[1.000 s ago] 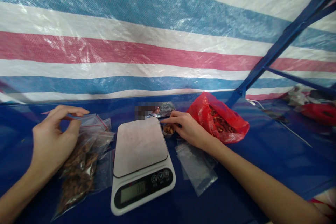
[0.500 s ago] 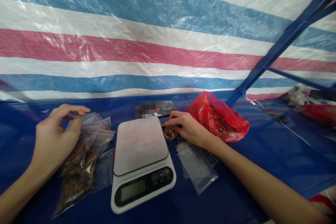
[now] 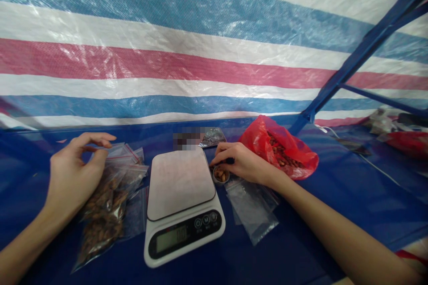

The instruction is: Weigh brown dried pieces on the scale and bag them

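Observation:
A white digital kitchen scale point(image 3: 182, 202) sits on the blue cloth in front of me, its platform bare. My right hand point(image 3: 241, 161) curls over a small cup of brown nuts point(image 3: 220, 174) just right of the scale, fingertips at its rim. My left hand point(image 3: 75, 173) rests on a pile of clear zip bags filled with brown nuts point(image 3: 105, 207), thumb and forefinger nearly pinched, nothing visibly between them. Empty clear zip bags point(image 3: 252, 207) lie under my right wrist. A red plastic bag of nuts point(image 3: 281, 149) lies open behind my right hand.
A striped red, white and blue tarp point(image 3: 187, 53) rises as a wall behind the table. A blue metal frame point(image 3: 351, 62) slants up at the right. A small dark packet point(image 3: 212, 137) lies behind the scale. More red bags and clutter point(image 3: 401, 136) sit far right.
My right hand has drawn the small cup of nuts a little nearer to me, beside the scale. My left hand has barely shifted on the filled bags.

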{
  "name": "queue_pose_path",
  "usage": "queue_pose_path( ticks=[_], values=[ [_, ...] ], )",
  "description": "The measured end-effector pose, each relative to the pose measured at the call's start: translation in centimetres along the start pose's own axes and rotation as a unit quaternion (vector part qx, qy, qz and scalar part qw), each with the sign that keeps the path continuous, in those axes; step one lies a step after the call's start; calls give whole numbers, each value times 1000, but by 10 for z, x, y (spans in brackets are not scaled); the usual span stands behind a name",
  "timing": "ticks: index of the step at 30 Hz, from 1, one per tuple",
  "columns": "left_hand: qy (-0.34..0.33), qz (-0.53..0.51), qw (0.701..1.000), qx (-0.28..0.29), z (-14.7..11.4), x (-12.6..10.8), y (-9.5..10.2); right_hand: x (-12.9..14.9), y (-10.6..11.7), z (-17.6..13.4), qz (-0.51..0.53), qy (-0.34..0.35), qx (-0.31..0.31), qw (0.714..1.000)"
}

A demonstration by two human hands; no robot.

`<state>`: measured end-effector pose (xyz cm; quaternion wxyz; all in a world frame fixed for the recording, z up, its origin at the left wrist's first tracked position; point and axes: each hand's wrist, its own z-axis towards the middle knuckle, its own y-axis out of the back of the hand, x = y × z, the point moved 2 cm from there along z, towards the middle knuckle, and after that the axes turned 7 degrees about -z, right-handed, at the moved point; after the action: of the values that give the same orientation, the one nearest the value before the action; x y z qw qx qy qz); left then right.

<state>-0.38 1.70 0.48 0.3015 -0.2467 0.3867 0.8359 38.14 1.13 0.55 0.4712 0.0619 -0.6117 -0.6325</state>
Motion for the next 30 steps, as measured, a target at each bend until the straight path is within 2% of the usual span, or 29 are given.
queue_pose_path(
  ticks=[10,22,30],
  values=[
    [-5,-50,998,-36,0,4,-2,5,-4,0,10,-21,-1,1000],
    [-9,-51,998,-33,1,6,-2,6,-4,1,28,-32,7,999],
    [-3,-61,997,-37,1,6,-2,1,1,1,11,-35,-17,999]
  ],
)
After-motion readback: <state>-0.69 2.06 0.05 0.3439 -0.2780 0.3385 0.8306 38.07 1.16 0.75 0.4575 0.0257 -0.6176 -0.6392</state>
